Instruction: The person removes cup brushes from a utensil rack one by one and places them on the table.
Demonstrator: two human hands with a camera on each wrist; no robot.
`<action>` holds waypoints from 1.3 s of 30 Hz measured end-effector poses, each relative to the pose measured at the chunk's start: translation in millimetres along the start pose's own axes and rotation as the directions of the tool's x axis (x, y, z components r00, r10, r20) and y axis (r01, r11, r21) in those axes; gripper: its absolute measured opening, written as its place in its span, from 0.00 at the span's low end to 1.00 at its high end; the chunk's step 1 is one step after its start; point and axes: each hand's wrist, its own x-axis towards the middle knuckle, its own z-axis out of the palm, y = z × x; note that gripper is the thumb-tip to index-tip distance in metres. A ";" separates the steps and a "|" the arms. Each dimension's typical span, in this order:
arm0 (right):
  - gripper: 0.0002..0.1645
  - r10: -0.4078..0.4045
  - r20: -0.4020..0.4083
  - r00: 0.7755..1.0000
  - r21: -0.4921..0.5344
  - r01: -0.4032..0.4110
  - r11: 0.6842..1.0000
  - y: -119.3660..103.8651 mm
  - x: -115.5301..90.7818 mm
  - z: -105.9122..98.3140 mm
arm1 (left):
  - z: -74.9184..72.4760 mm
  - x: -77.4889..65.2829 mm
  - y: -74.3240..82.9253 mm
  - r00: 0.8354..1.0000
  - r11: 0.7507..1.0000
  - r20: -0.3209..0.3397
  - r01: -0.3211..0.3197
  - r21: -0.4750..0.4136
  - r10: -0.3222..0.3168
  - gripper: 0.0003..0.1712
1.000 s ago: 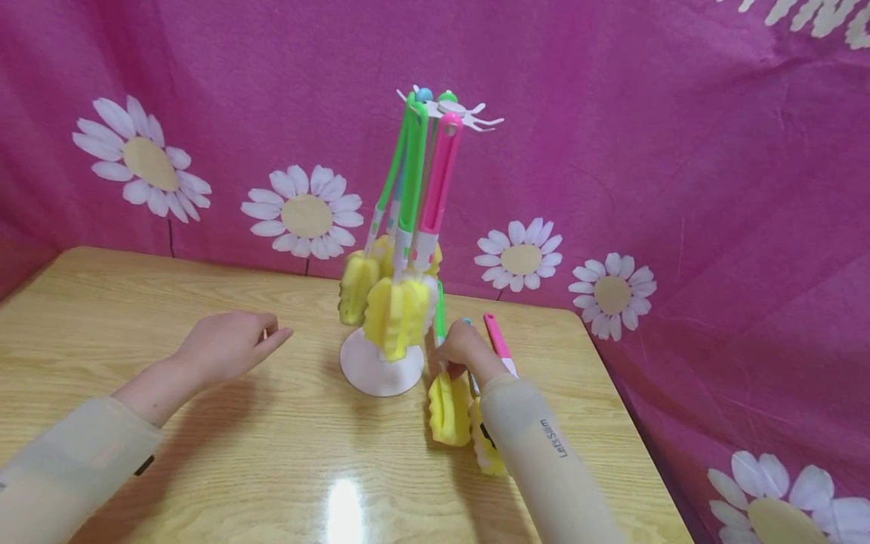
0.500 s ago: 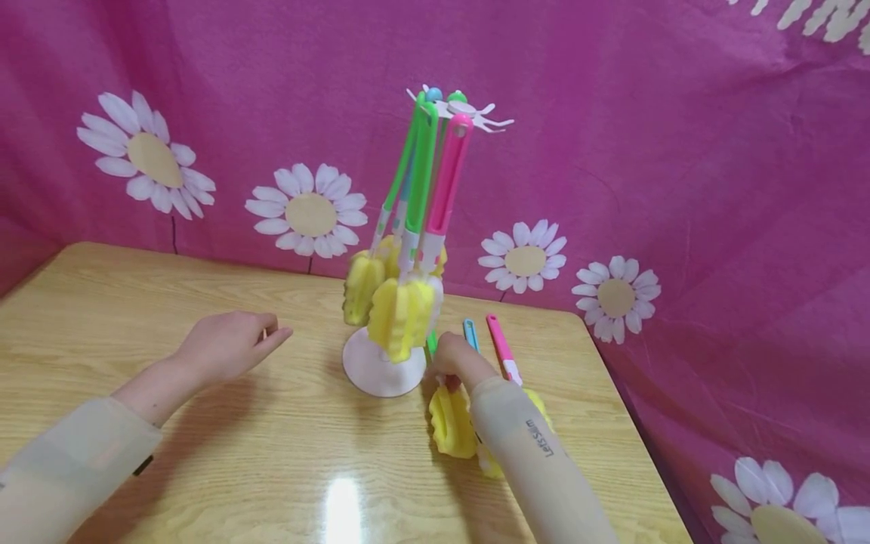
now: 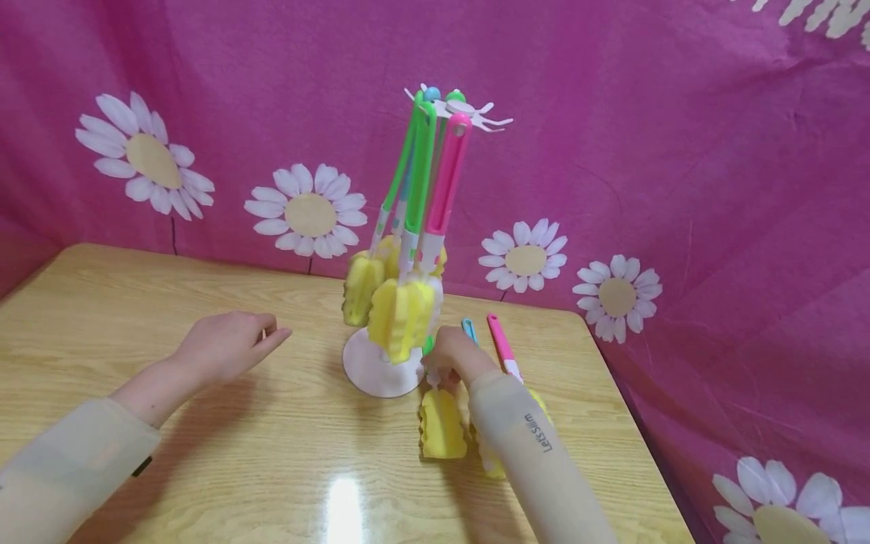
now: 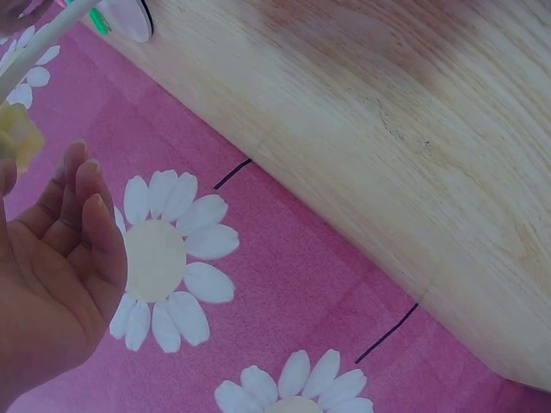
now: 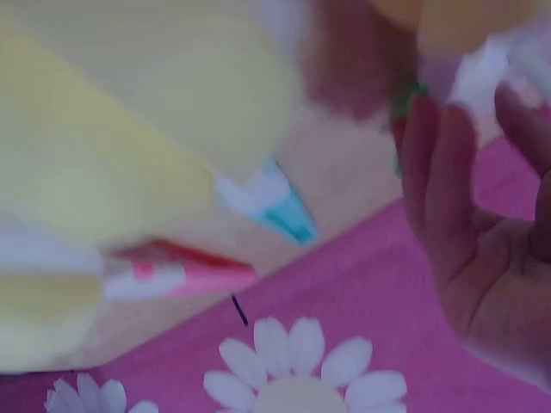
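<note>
In the head view my right hand (image 3: pixel 457 353) pinches a green-handled sponge brush (image 3: pixel 443 427) by its neck, the yellow sponge head hanging toward me. Most of its handle is hidden behind the hand. Just left of it stands a white rack, its round base (image 3: pixel 381 370) on the table and its hooked top (image 3: pixel 462 107) bearing several sponge brushes. Among those hang a green brush (image 3: pixel 420 181) and a pink brush (image 3: pixel 448 174). My left hand (image 3: pixel 227 349) hovers left of the rack, fingers loosely curled and holding nothing; the left wrist view shows the palm (image 4: pixel 65 267).
To the right of the held brush lie a blue-handled brush (image 3: pixel 469 328) and a pink-handled brush (image 3: pixel 501 340), their sponge heads partly covered by my right sleeve (image 3: pixel 537 446). A magenta cloth (image 3: pixel 578 113) with white flowers hangs behind the wooden table (image 3: pixel 285 453).
My right hand has shifted slightly left with the green-handled brush, and its sponge head has swung left and turned. The blue handle has come into clearer view. My left hand stays in place.
</note>
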 end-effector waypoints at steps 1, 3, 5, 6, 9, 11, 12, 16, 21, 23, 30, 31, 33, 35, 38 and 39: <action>0.17 -0.007 -0.032 0.999 -0.005 0.007 1.000 1.1 -0.9 -6.7 | -0.1 0.1 0.5 1.000 1.000 0.001 0.000 0.001 0.000 0.18; 0.16 -0.028 -0.116 0.993 -0.013 0.027 1.000 3.8 -2.8 -23.5 | -0.2 0.2 1.5 1.000 1.000 0.004 0.000 0.000 0.000 0.18; 0.15 -0.055 -0.217 0.975 0.032 0.063 0.997 6.6 -4.6 -42.0 | -0.3 0.2 2.4 1.000 1.000 0.006 -0.001 0.000 0.001 0.18; 0.15 -0.065 -0.267 0.962 0.083 0.090 0.993 7.8 -5.7 -51.2 | -0.2 0.2 2.7 1.000 1.000 0.008 0.000 0.000 0.000 0.18; 0.20 -0.094 -0.399 0.912 0.293 0.224 0.929 8.5 -10.8 -77.9 | 0.0 0.3 3.0 1.000 1.000 0.010 0.000 0.005 0.000 0.18; 0.22 -0.111 -0.465 0.879 0.451 0.342 0.824 5.8 -14.7 -90.9 | -0.2 0.0 2.7 1.000 1.000 0.012 0.003 0.008 -0.003 0.18; 0.23 -0.123 -0.483 0.867 0.513 0.394 0.763 3.7 -16.7 -95.9 | -0.3 -0.1 2.5 1.000 1.000 0.013 0.005 0.009 -0.005 0.18; 0.23 -0.202 -0.509 0.837 0.624 0.520 0.583 -7.3 -24.5 -102.4 | -0.2 0.0 2.9 1.000 1.000 0.017 0.009 0.011 -0.009 0.18; 0.26 -0.285 -0.506 0.814 0.582 0.566 0.583 -20.6 -28.3 -95.9 | 0.9 0.3 5.1 1.000 1.000 0.017 0.000 0.001 0.000 0.18; 0.26 -0.288 -0.516 0.807 0.562 0.572 0.597 -24.2 -27.5 -93.2 | 1.4 0.1 5.8 1.000 1.000 0.015 -0.005 -0.005 0.005 0.18; 0.23 -0.260 -0.551 0.793 0.505 0.565 0.653 -32.0 -22.2 -91.2 | 1.6 -1.4 3.5 1.000 1.000 0.007 -0.011 -0.006 0.012 0.18; 0.22 -0.253 -0.553 0.794 0.505 0.561 0.656 -32.8 -21.5 -91.6 | 1.5 -1.6 3.1 1.000 1.000 0.006 -0.011 -0.006 0.012 0.18; 0.20 -0.238 -0.556 0.796 0.516 0.555 0.652 -34.6 -20.6 -92.4 | 1.5 -1.9 1.9 1.000 1.000 0.004 -0.010 -0.004 0.010 0.18; 0.18 -0.224 -0.560 0.797 0.520 0.549 0.654 -35.8 -20.0 -92.9 | 1.7 -2.1 0.7 1.000 1.000 0.000 -0.010 -0.002 0.010 0.18; 0.16 -0.213 -0.562 0.799 0.522 0.543 0.658 -37.5 -20.5 -93.5 | 1.6 -2.3 -0.6 1.000 1.000 -0.002 -0.008 0.000 0.008 0.18; 0.16 -0.214 -0.565 0.797 0.516 0.544 0.662 -38.1 -20.8 -93.8 | 1.4 -2.4 -0.9 1.000 1.000 -0.001 -0.007 0.000 0.007 0.18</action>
